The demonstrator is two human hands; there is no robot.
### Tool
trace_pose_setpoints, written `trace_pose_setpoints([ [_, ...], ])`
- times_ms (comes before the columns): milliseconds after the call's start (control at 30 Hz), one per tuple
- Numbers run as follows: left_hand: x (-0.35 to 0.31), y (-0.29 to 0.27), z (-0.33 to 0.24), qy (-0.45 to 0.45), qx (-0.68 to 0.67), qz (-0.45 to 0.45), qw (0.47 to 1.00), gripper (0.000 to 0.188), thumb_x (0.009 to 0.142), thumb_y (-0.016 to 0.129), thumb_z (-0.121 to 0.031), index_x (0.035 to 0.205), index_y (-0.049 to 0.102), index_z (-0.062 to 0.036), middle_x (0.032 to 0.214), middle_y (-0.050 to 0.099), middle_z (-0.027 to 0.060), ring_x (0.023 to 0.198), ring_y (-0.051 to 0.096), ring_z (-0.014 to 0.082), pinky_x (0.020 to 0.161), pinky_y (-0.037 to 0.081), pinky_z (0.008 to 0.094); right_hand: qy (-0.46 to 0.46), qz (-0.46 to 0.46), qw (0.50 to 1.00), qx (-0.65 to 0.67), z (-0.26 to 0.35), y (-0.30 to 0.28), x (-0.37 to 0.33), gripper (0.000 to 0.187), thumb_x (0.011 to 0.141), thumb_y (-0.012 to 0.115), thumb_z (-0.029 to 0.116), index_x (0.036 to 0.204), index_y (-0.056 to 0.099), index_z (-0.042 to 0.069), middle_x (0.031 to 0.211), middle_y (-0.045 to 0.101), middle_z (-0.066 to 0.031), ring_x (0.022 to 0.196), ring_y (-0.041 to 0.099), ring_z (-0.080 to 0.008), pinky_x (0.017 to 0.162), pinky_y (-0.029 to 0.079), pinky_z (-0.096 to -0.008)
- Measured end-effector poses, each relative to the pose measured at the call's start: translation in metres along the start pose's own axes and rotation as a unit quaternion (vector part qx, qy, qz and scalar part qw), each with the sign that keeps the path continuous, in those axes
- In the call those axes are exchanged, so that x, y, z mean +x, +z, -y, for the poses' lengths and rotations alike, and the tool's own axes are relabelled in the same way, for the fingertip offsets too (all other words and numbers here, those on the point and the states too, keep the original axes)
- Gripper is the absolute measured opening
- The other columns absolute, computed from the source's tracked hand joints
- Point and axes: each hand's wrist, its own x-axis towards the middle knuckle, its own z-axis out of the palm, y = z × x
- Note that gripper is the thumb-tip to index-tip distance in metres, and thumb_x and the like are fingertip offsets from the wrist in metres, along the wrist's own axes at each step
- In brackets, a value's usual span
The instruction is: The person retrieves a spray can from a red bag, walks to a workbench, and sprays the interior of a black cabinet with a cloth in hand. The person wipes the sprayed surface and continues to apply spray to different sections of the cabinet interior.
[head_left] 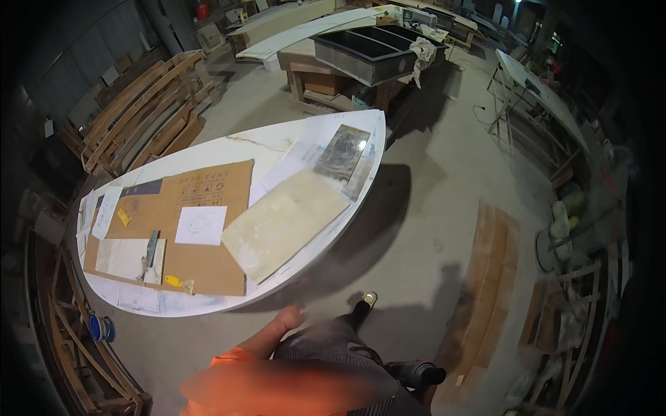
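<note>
My left hand (291,317) hangs beside my body, just off the near edge of a white, boat-shaped panel (232,303). Its fingers look curled in, and nothing shows in them. My right hand is out of sight; a black cylindrical object (416,374) is by my right hip. Across the panel lie a brown cardboard sheet (201,267), a pale rectangular board (284,225) and a dark glossy plate (343,151). On the cardboard are a white drawing sheet (201,225), a yellow-handled scraper (179,283), and a grey-green strip (152,248) on a smaller white board (111,258).
Wooden frames (149,107) stand at the left, and a blue-rimmed round container (102,328) sits on the floor. Behind the panel is a black-topped box (378,55) with a cloth (422,59) over it. Brown sheeting (479,291) lies along the right floor, near a long trestle table (538,93).
</note>
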Motion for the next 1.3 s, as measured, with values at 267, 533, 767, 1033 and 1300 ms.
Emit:
trace_pose_setpoints([
  [267, 0.073, -0.066, -0.133, -0.009, -0.05, -0.112, 0.992, 0.046, 0.088, 0.067, -0.037, 0.112, 0.064, 0.0018, 0.111, 0.067, 0.0269, 0.109, 0.063, 0.0431, 0.094, 0.051, 0.0475, 0.011, 0.042, 0.997, -0.064, 0.051, -0.056, 0.101, 0.062, 0.074, 0.085, 0.013, 0.128, 0.056, 0.005, 0.121, 0.063, -0.0124, 0.109, 0.063, -0.0237, 0.093, 0.053, -0.0402],
  [533, 0.109, -0.064, -0.211, -0.061, -0.114, -0.203, 0.971, 0.054, 0.086, 0.07, -0.025, 0.13, 0.055, 0.0021, 0.118, 0.065, 0.0261, 0.114, 0.061, 0.0416, 0.097, 0.049, 0.0467, 0.0, 0.108, 0.985, -0.133, 0.1, -0.107, 0.189, 0.062, 0.074, 0.086, 0.013, 0.128, 0.057, 0.003, 0.12, 0.064, -0.0126, 0.109, 0.063, -0.0232, 0.094, 0.053, -0.0401],
  [767, 0.06, -0.021, -0.166, -0.208, -0.175, -0.419, 0.866, 0.045, 0.083, 0.067, -0.03, 0.118, 0.065, -0.0025, 0.112, 0.067, 0.0267, 0.108, 0.063, 0.0437, 0.096, 0.05, 0.0495, -0.06, 0.23, 0.945, -0.224, 0.133, -0.163, 0.267, 0.063, 0.073, 0.087, 0.013, 0.127, 0.057, 0.002, 0.119, 0.064, -0.0127, 0.109, 0.063, -0.0228, 0.094, 0.053, -0.04],
  [1033, -0.053, 0.127, -0.127, -0.429, -0.329, -0.436, 0.719, 0.042, 0.09, 0.062, -0.033, 0.113, 0.067, 0.0012, 0.114, 0.069, 0.0242, 0.108, 0.065, 0.0422, 0.095, 0.052, 0.0465, -0.143, 0.365, 0.873, -0.29, 0.159, -0.177, 0.327, 0.063, 0.073, 0.088, 0.013, 0.127, 0.057, 0.001, 0.119, 0.065, -0.0128, 0.109, 0.064, -0.0223, 0.094, 0.053, -0.0399],
  [1300, -0.064, 0.43, -0.241, -0.453, -0.357, -0.067, 0.814, 0.035, 0.086, 0.057, -0.02, 0.111, 0.072, -0.0009, 0.124, 0.066, 0.0256, 0.117, 0.063, 0.041, 0.1, 0.05, 0.0478, -0.177, 0.443, 0.797, -0.37, 0.175, -0.175, 0.337, 0.064, 0.073, 0.089, 0.013, 0.127, 0.058, 0.0, 0.118, 0.066, -0.013, 0.108, 0.064, -0.0218, 0.094, 0.053, -0.0398],
])
